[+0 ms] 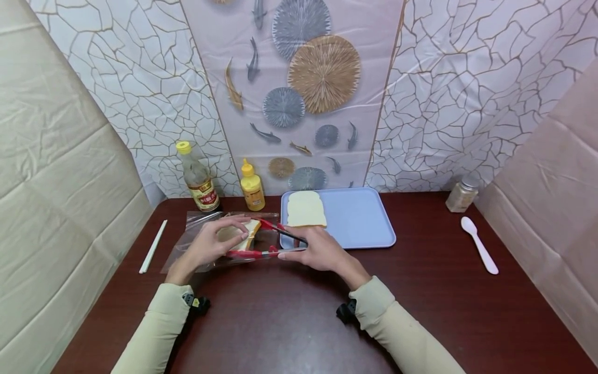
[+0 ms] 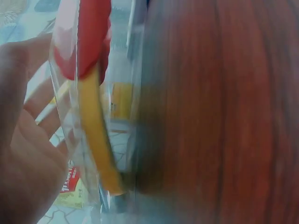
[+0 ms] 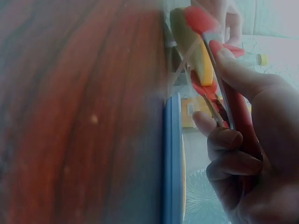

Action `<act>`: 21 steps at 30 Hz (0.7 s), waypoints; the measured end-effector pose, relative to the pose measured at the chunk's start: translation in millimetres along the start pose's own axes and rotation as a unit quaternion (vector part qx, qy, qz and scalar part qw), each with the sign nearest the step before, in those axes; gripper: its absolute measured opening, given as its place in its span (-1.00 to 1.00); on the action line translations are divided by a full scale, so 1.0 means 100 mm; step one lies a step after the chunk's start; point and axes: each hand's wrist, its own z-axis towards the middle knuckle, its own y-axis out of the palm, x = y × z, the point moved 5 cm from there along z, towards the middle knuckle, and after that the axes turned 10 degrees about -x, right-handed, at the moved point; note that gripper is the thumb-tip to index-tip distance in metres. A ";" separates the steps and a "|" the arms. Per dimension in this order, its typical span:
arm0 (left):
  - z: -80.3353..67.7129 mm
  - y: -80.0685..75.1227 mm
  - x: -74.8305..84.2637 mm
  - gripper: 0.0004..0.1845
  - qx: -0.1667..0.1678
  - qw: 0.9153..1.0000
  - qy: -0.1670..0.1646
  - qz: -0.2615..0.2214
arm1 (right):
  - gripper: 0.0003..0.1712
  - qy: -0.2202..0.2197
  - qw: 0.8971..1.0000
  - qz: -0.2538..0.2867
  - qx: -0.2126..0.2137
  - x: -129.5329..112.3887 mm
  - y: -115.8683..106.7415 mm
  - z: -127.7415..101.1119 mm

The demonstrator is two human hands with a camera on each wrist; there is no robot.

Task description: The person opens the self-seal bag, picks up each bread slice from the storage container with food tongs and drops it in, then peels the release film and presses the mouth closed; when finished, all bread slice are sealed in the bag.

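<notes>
Red tongs (image 1: 261, 244) gripped by right hand (image 1: 317, 249); left hand (image 1: 210, 244) holds bag (image 1: 187, 244).

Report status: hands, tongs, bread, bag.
Right hand grips red tongs. Left hand holds clear bag at the bread slice. Another slice on blue tray. Nothing blocking.
</notes>
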 end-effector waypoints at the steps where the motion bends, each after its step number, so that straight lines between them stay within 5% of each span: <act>1: 0.01 0.01 0.01 -0.91 0.000 1.000 0.000 0.011 | -0.13 -0.001 1.000 0.006 0.000 0.01 0.00 0.00; 12: 0.05 0.05 0.02 -0.91 -0.013 0.999 0.014 -0.035 | -0.10 0.019 0.996 0.067 -0.051 0.05 0.06 0.00; 21: 0.06 0.07 0.10 -0.89 -0.019 0.998 0.015 -0.059 | -0.09 0.007 0.996 0.080 -0.033 0.08 0.09 0.02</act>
